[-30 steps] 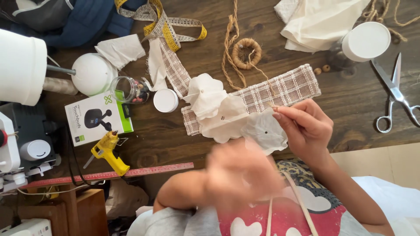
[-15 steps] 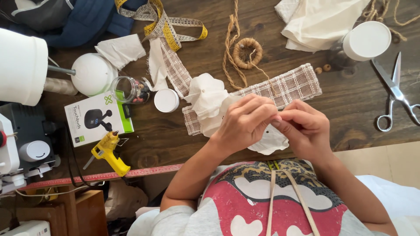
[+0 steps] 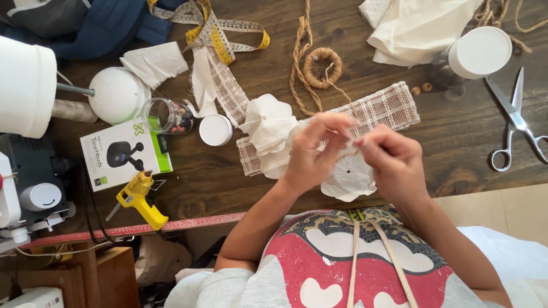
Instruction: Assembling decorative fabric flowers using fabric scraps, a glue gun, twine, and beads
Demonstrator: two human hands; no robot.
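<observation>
My left hand and my right hand meet fingertip to fingertip just above the table's near edge. Both pinch a thin tan strand that runs between them. Under the hands lies a round white fabric piece, partly hidden by my fingers. A ruffled white fabric bunch sits to the left of my left hand. Both pieces rest on a plaid woven strip that stretches up to the right.
On the dark wooden table are scissors at the right, a white-lidded jar, cream cloth, a jute ring, a measuring tape, a small white lid, a glass jar, a box and a yellow glue gun.
My left hand came up from my lap, blurred, and joined my right hand over the white fabric. Both hands have since lifted a little and now pinch the strand.
</observation>
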